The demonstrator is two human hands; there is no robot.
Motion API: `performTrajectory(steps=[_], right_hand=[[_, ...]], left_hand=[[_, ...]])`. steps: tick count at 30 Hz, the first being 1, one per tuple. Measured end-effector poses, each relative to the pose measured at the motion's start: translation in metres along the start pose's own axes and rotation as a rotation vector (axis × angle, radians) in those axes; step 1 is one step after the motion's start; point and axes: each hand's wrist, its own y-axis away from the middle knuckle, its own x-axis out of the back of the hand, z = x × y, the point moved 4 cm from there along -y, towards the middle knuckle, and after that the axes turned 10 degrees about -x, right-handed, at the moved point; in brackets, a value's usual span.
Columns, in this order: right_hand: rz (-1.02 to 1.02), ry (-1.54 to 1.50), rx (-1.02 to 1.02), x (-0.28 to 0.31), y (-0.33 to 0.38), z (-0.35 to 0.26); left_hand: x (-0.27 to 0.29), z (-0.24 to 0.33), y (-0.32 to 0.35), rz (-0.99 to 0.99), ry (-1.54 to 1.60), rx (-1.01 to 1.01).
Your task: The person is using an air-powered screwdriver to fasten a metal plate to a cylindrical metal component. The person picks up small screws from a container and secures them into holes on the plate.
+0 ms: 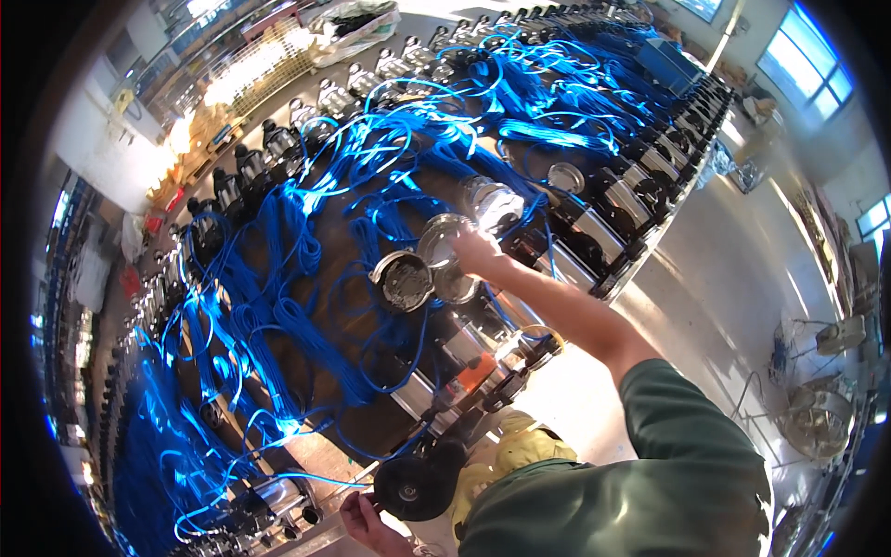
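My right hand [476,252] reaches out over the bench, fingers closed at the rim of a shiny round metal cup [438,238]. Beside that cup stands an open metal container [406,281] with dark grey contents. Another bright metal cylinder [497,206] lies just beyond my fingers. Low in the view, my left hand [365,525] has curled fingers next to a black disc-shaped end piece [413,487] on a dark cylindrical part. What those fingers hold, if anything, is too small to make out. A blue cable [320,479] runs to the black end piece.
Bundles of blue cable [306,232] cover much of the brown bench top [325,343]. Rows of metal-and-black pump-like cylinders [594,227] line its edges. An orange piece [471,373] lies among cylinders near me. A wire-framed fan [817,418] stands at the right.
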Motion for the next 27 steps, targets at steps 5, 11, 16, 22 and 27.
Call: performTrajectory(steps=[5, 11, 16, 22, 27], right_hand=[[0.109, -0.168, -0.042, 0.012, -0.008, 0.013], [0.214, -0.399, -0.269, 0.149, 0.009, 0.133], [0.028, -0.155, -0.751, 0.103, 0.013, 0.235], [0.112, -0.182, -0.290, 0.106, -0.018, 0.083], [-0.006, -0.246, 0.129, -0.045, -0.059, -0.001]], left_hand=[[0.007, 0.010, 0.010, 0.061, -0.115, 0.000], [0.011, 0.027, 0.020, 0.155, -0.103, -0.128], [0.063, -0.045, 0.010, 0.155, 0.064, 0.029], [0.019, 0.033, 0.018, 0.178, -0.003, -0.005], [-0.011, 0.063, -0.003, 0.090, -0.063, -0.062]])
